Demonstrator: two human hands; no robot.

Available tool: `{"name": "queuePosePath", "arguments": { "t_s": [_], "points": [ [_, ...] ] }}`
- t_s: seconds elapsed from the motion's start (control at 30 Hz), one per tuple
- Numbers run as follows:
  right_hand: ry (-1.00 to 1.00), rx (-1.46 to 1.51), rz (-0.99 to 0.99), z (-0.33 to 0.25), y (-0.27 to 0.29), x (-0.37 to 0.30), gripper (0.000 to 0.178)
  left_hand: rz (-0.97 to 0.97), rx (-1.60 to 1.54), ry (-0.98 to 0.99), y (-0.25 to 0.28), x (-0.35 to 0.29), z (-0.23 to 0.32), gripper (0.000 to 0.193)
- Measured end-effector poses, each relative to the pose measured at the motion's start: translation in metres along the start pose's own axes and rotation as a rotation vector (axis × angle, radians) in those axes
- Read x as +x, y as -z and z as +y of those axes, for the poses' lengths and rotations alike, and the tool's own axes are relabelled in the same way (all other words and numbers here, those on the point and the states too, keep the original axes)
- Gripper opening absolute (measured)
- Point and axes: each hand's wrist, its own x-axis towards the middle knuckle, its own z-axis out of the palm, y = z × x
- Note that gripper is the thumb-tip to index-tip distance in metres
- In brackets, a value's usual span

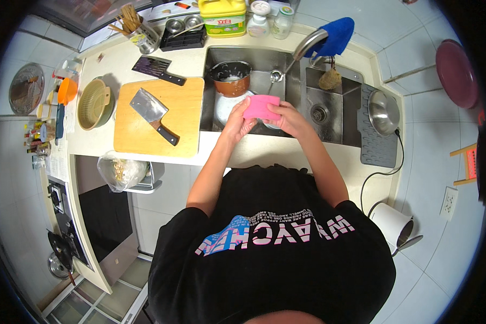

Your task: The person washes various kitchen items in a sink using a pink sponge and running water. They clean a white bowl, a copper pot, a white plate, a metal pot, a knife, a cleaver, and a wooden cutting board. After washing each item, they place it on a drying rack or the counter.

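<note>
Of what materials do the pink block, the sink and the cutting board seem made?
Pink block: perhaps sponge foam, matte, judging by its dull, even colour.
Sink: probably stainless steel, satin; soft grey reflections.
Cutting board: likely wood or bamboo, smooth; warm tan.

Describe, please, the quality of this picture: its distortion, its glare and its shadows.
Head view: strong fisheye bending, dark rim; head view: bright reflections on the steel bowl; head view: soft shadow beside the colander; head view: pink block, left hand and right hand reasonably sharp.
</note>
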Motion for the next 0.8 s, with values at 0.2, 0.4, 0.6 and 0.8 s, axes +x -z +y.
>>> {"name": "queuePosePath", "arguments": {
  "t_s": [0.2, 0.4, 0.6, 0.8],
  "points": [
    [-0.028, -0.326, 0.305, 0.004, -0.005, 0.02, 0.036, 0.313, 0.152, -0.027, 0.024, 0.005, 0.001, 0.041],
    [0.012, -0.208, 0.445, -0.008, -0.001, 0.066, 0.037, 0.538, 1.212, -0.421, 0.086, -0.021, -0.035, 0.032],
    [0.051, -0.249, 0.375, -0.048, -0.042, 0.2, 0.034, 0.434, 0.975, -0.587, 0.057, -0.033, -0.018, 0.02],
    [0.147, -0.219, 0.165, -0.078, -0.087, 0.338, 0.047, 0.374, 0.656, -0.435, 0.07, -0.051, 0.014, 0.015]
  ]
}}
